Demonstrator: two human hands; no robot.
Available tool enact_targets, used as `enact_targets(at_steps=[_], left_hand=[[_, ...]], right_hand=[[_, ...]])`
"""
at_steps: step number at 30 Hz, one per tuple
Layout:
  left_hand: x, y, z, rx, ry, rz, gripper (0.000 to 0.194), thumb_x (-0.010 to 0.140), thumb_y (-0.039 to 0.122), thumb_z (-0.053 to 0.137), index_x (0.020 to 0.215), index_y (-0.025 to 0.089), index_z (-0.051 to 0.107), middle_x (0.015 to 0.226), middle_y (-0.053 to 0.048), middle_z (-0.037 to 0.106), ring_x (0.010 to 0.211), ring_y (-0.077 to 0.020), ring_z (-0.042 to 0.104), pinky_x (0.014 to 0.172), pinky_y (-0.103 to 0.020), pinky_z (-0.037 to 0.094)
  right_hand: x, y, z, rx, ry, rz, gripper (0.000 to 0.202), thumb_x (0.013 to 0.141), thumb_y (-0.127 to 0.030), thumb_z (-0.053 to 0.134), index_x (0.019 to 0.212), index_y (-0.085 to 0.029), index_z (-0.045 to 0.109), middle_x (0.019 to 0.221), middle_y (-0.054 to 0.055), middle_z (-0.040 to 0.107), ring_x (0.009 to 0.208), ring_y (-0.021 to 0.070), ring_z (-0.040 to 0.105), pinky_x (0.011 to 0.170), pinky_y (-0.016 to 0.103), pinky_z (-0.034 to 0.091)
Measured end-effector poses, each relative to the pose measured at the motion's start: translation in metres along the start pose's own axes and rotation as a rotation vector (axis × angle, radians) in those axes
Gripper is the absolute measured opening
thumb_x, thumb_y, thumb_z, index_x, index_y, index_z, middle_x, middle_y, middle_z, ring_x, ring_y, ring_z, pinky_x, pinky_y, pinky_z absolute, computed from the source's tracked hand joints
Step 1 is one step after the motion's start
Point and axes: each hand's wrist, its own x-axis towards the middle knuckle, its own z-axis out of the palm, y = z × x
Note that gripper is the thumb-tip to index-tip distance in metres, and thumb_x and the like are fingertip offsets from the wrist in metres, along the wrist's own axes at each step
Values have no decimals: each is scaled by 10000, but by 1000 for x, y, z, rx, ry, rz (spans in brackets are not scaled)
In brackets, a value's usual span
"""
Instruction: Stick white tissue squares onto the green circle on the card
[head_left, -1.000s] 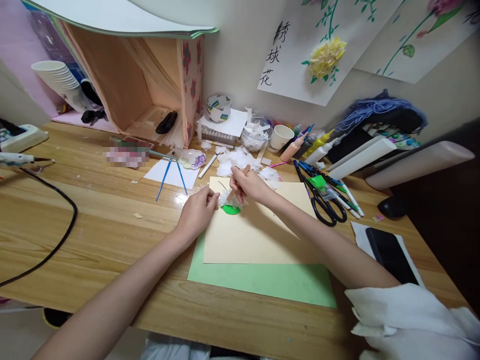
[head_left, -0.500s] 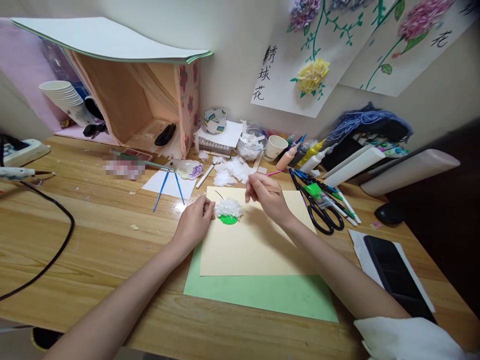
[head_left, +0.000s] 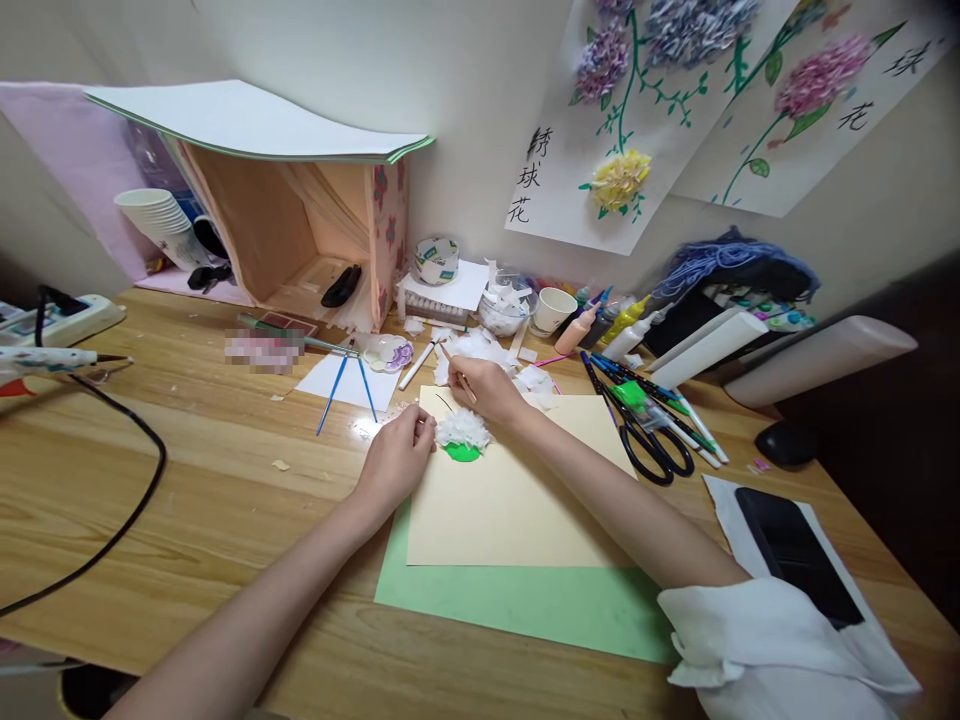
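Note:
A cream sheet [head_left: 517, 510] lies on a green sheet [head_left: 510, 610]. On its upper left sits a tuft of white paper bits [head_left: 463, 430] above a green patch [head_left: 462, 452], with a thin dark line above them. My left hand [head_left: 401, 445] rests at the sheet's left edge, its fingers pressed together beside the tuft; what they hold, if anything, is too small to name. Above the tuft, my right hand [head_left: 484, 388] holds a thin stick [head_left: 466, 385] by the pile of white paper scraps [head_left: 480, 348].
Black scissors [head_left: 651, 450] and several pens lie right of the sheet, near a phone [head_left: 799, 550]. Behind are a paper cup [head_left: 553, 311], paint bottles and a tape roll [head_left: 436, 261]. Blue brushes [head_left: 332, 395] and a glue gun [head_left: 52, 358] are at left.
My right hand has moved left and up from beside the tuft to the white scraps. My left hand stays by the sheet's edge. The view has shifted slightly.

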Motion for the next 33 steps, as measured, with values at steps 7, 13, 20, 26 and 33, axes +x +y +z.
enact_targets(at_steps=[7, 13, 20, 26, 33], left_hand=[[0, 0, -1, -28, 4, -18, 208, 872, 338, 379, 772, 211, 510, 686, 6, 644, 662, -162, 575, 622, -270, 374], [-2, 3, -1, -97, 93, -7, 214, 864, 370, 425, 834, 203, 554, 705, 6, 618, 647, -145, 563, 619, -255, 384], [-10, 15, -5, -118, 58, 201, 241, 856, 382, 490, 945, 201, 621, 793, -12, 604, 745, -145, 539, 680, -246, 387], [-21, 16, 6, -74, -91, 138, 178, 832, 323, 497, 780, 199, 613, 735, -9, 605, 721, -154, 543, 665, -256, 385], [-27, 18, 11, 158, -68, 43, 135, 801, 278, 496, 716, 216, 581, 693, 4, 599, 721, -164, 541, 612, -266, 351]], right_hand=[[-9, -6, -20, 147, 162, 81, 90, 706, -111, 528, 766, -176, 543, 756, 17, 623, 657, 142, 554, 620, 242, 388], [-26, -20, -36, 445, 252, 240, 88, 726, -202, 612, 743, -179, 529, 792, 30, 649, 735, 162, 614, 665, 268, 446], [-62, -45, -36, 738, 61, 304, 165, 757, -278, 658, 775, -177, 529, 817, 42, 653, 754, 157, 624, 691, 295, 498], [-93, -47, -34, 582, 164, 230, 135, 824, -315, 592, 811, -186, 557, 833, 51, 662, 736, 150, 618, 671, 280, 491], [-116, -41, -20, 407, 311, -84, 418, 944, -297, 271, 616, -206, 513, 511, 3, 505, 470, 123, 475, 494, 267, 381]])
